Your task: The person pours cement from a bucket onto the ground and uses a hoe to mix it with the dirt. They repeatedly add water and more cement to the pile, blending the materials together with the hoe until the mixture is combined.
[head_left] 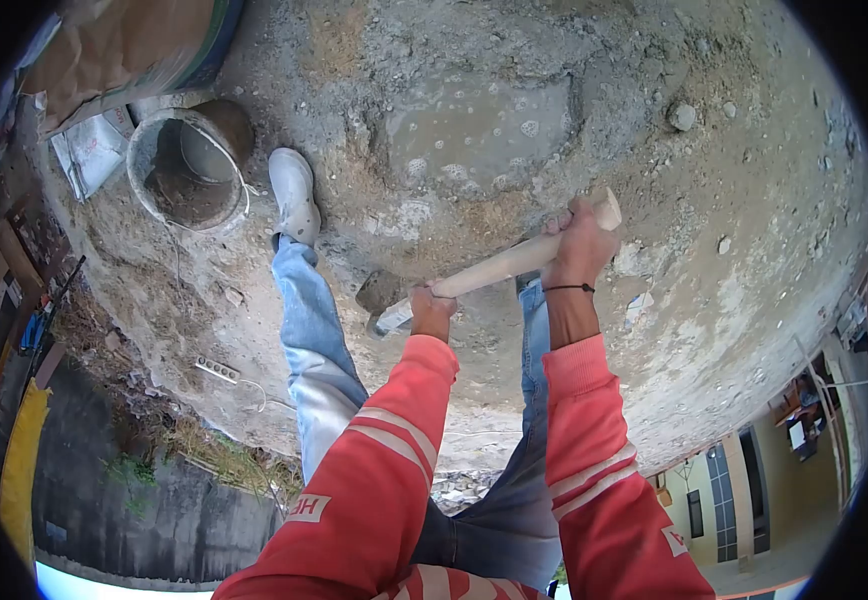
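Observation:
A hoe with a thick, pale wooden handle (502, 270) lies slantwise across the front of my legs. Its dirty metal blade (381, 291) is at the lower left end, beside my left shin. My left hand (433, 310) is wrapped round the handle close to the blade. Higher up, near the butt end, my right hand (584, 246) grips the same handle, with a dark band on the wrist. Beyond the hoe lies a shallow pool of grey water (479, 135) with bubbles, ringed by wet sandy mix (354, 110).
A dirt-caked bucket (149, 175) with a wire handle stands left of my boot (295, 195). Behind it are a large paper sack (119, 50) and a white bag (94, 155). A power strip (217, 369) with a cable lies on the ground. Stones (682, 117) dot the right side.

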